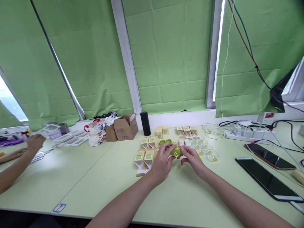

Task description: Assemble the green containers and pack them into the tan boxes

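Currently grasping a small green case (176, 152) in the left hand (161, 161), above the desk (95, 186), with the right hand (193, 160) at its edge, unclear if pinching

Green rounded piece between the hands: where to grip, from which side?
I'd hold the green rounded piece by its curved outer edge, from the left, thumb opposite fingers, much as the left hand does. The body looks small and rounded, suiting a fingertip pinch. The pale loop on its near face looks thin, so probably a poorer handle.
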Motion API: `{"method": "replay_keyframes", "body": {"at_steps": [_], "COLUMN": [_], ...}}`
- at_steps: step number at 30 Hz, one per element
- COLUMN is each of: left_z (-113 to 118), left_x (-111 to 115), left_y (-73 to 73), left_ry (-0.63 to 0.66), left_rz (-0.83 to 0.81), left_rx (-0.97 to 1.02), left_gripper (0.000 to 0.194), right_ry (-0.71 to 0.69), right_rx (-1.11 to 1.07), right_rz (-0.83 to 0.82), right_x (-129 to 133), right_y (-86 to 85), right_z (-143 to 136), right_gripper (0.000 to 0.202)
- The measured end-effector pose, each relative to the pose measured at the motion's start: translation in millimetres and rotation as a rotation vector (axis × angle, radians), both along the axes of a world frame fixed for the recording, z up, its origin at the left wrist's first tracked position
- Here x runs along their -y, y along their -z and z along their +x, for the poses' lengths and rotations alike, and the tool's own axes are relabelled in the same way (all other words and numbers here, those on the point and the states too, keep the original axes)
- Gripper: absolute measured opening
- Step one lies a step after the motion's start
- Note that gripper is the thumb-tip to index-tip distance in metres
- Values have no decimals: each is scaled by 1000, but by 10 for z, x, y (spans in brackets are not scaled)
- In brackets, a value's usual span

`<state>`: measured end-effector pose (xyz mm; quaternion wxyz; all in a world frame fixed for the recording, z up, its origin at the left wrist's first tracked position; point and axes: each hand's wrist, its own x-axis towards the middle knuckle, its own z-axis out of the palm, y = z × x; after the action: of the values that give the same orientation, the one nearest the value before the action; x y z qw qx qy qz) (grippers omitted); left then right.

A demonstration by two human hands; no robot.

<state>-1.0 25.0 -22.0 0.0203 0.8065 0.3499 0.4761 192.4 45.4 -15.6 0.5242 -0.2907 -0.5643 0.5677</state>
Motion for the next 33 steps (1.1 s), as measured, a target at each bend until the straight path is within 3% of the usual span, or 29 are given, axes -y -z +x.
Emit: {"method": "replay_keyframes", "body": {"at_steps": [7,9,13,16,19,22,27,33], "left_z": [9,20,53,70,76,83,97,96], "left_x": [-1,-25,-110,-172,-210,-225,-215,-210], "left_y": [-25,-29,-10,8,4,-14,-32,-29], "left_ry": [-29,-43,-43,1,68,80,75,93], "left_rz": [-141,-210,-347,-482,-573,-578,-635,-667], "left_rx": [139,231,483,669,784,821,853,902], "left_gripper": [46,44,39,40,53,63,69,68], "right_ry": [90,179,446,575,634,650,586,457], "right_rx": [168,331,838,1143,1351,1545,1731,1776], "right_rz": [100,221,493,546,539,512,463,409], "right_x": [-23,-14,25,23,-18,-62,-55,74], "right_y": [5,-24,-162,-297,-385,-365,-185,-256], "right_z": [45,85,236,409,650,950,1342,1295], "right_gripper": [62,57,24,20,15,14,20,29]}}
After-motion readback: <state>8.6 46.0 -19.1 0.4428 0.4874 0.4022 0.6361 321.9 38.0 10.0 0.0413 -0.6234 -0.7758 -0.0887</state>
